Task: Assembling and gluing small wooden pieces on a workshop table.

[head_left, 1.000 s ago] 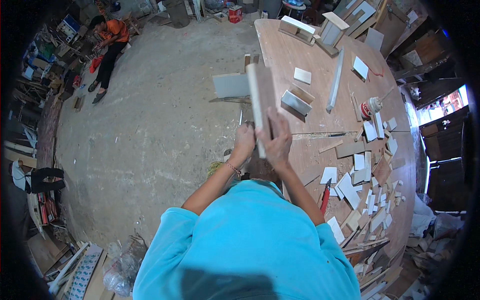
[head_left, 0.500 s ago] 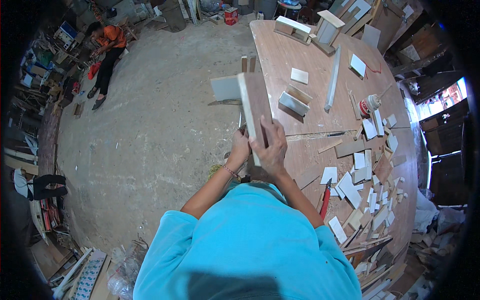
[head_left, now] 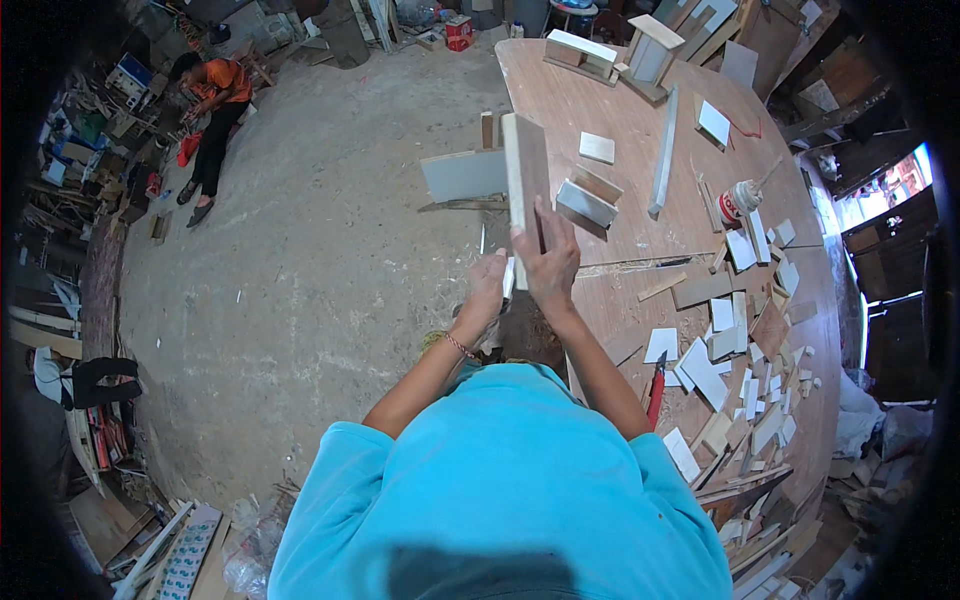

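Note:
I hold a long brown wooden board upright on its edge, just left of the big wooden table. My right hand grips the board's lower part from the right side. My left hand closes around its bottom end, next to a small pale piece at the board's foot. A grey panel stands just left of the board.
Several wood offcuts and white tiles litter the table's right side, with a glue bottle, a long strip and small box frames. A red-handled tool lies near my right arm. A person in orange crouches far left.
I have shifted the board slightly left and lowered my grip; my left hand dropped from the board's side to its bottom end.

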The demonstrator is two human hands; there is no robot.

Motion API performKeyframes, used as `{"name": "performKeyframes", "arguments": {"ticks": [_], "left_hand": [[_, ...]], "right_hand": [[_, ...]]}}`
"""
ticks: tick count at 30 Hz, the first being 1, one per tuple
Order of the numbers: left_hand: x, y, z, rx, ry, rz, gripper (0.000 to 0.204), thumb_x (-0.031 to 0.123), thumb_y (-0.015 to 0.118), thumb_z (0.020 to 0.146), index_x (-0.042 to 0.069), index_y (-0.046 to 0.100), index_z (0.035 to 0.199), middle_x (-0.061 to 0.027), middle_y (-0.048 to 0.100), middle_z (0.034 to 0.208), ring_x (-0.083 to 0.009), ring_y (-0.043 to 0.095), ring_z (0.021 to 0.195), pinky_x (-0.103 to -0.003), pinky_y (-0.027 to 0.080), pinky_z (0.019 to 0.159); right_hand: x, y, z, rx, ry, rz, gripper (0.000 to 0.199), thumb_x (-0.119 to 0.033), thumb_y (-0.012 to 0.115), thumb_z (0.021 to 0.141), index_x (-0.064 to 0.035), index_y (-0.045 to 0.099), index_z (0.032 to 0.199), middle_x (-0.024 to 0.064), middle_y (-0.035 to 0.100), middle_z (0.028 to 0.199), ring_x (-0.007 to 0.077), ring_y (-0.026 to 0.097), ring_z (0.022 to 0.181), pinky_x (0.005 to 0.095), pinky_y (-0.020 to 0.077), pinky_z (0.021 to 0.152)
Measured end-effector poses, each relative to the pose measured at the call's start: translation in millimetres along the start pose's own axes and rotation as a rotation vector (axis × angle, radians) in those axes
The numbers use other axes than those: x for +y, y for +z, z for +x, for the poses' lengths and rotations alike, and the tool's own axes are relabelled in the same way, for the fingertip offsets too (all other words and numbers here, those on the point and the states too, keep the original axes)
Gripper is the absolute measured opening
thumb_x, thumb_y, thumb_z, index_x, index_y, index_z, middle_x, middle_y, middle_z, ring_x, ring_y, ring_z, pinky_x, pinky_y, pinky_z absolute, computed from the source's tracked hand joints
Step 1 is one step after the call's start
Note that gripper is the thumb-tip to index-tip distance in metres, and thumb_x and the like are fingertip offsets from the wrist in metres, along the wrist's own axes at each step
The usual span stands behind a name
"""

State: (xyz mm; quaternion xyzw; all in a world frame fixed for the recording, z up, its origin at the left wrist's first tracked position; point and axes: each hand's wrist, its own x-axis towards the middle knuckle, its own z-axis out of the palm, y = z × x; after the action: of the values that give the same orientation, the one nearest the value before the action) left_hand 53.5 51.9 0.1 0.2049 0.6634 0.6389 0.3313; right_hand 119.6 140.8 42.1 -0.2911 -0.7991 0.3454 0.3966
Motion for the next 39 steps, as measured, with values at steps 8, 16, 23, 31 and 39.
{"name": "performKeyframes", "arguments": {"ticks": [8,16,23,31,39], "left_hand": [[15,9,-10,0.220,-0.128,-0.454,0.036,0.029,0.039,0.089,0.000,0.053,0.072,-0.0010,0.046,0.059,-0.0091,0.039,0.057,-0.025,0.032,0.048],[26,14,-18,-0.084,0.079,-0.038,0.034,0.035,0.041,0.089,0.005,0.056,0.082,0.0053,0.044,0.058,-0.0036,0.039,0.051,-0.020,0.032,0.045],[42,2,-5,-0.087,-0.069,-0.269,0.019,0.024,0.051,0.085,0.006,0.047,0.091,0.0010,0.050,0.067,-0.0028,0.044,0.051,-0.015,0.035,0.045],[49,-3,-5,-0.042,0.087,-0.253,0.033,0.012,0.063,0.076,0.000,0.044,0.100,-0.0034,0.059,0.079,-0.0052,0.053,0.063,-0.016,0.041,0.053],[56,-11,5,0.087,0.158,-0.165,0.011,0.012,0.056,0.081,0.001,0.054,0.078,0.0021,0.051,0.064,-0.0049,0.040,0.054,-0.022,0.033,0.048]], "right_hand": [[-12,-1,-25,-0.073,-0.154,-0.010,0.057,-0.028,0.066,0.062,-0.0057,0.051,0.112,0.0225,0.047,0.103,0.0350,0.048,0.095,0.0397,0.0399,0.080],[17,-5,26,0.064,0.134,0.117,0.051,-0.028,0.061,0.071,-0.0014,0.051,0.112,0.0185,0.054,0.100,0.0279,0.052,0.091,0.0360,0.0403,0.080],[8,-17,19,-0.048,0.315,0.593,0.047,-0.025,0.057,0.075,0.0020,0.050,0.112,0.0087,0.056,0.093,0.0128,0.050,0.080,0.0249,0.0394,0.074],[15,-19,10,-0.166,0.389,0.855,0.043,-0.025,0.053,0.077,0.0024,0.048,0.110,0.0064,0.053,0.092,0.0096,0.048,0.083,0.0228,0.0385,0.072],[-6,-20,-4,-0.237,0.267,0.836,0.051,-0.025,0.055,0.074,0.0024,0.045,0.116,0.0088,0.053,0.101,0.0146,0.050,0.091,0.0273,0.0392,0.082]]}}
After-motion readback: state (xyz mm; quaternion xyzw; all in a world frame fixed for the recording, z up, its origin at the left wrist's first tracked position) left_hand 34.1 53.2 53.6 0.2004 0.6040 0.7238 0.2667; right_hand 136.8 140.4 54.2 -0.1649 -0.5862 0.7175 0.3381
